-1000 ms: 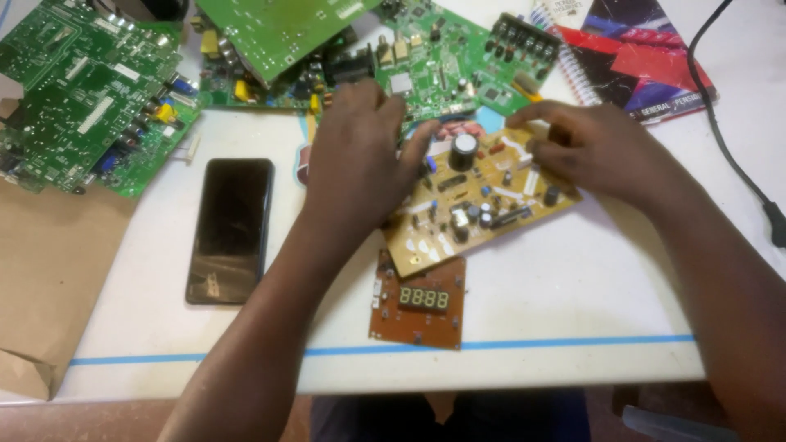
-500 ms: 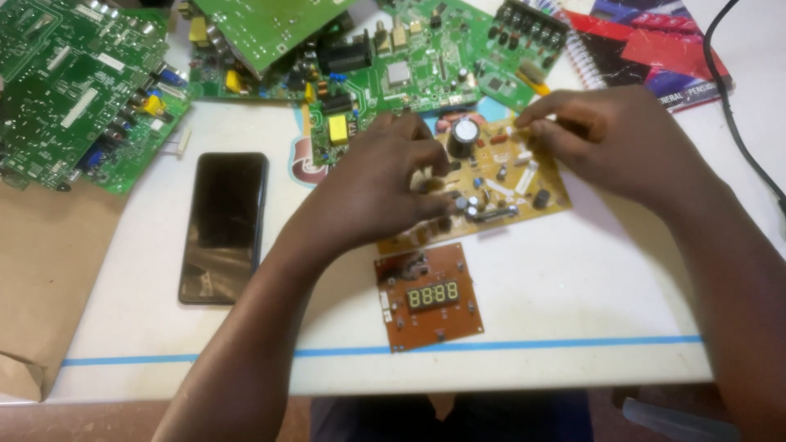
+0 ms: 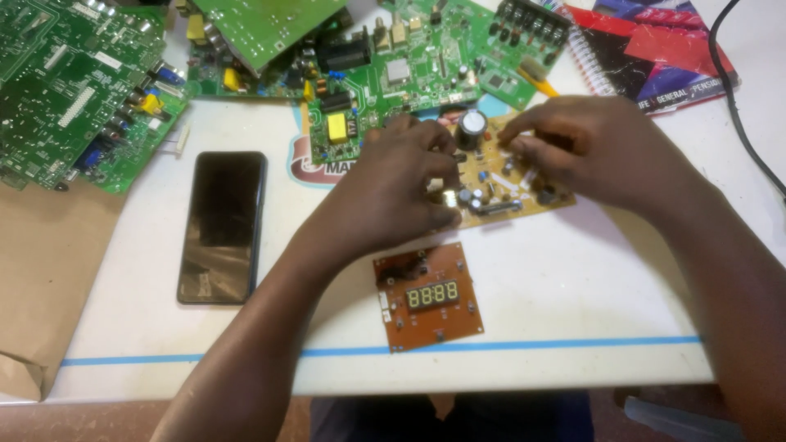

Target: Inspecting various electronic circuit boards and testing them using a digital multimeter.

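Head view: tan circuit board (image 3: 499, 192) under both hands' fingers (image 3: 442, 184), pinched at its components.

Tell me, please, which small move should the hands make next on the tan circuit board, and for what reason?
Probably the left hand should press the tan circuit board flat and hold it steady. Both hands rest on it, the right hand with its fingertips among the small parts near the black capacitor, and the board lies loose and askew on the white table.
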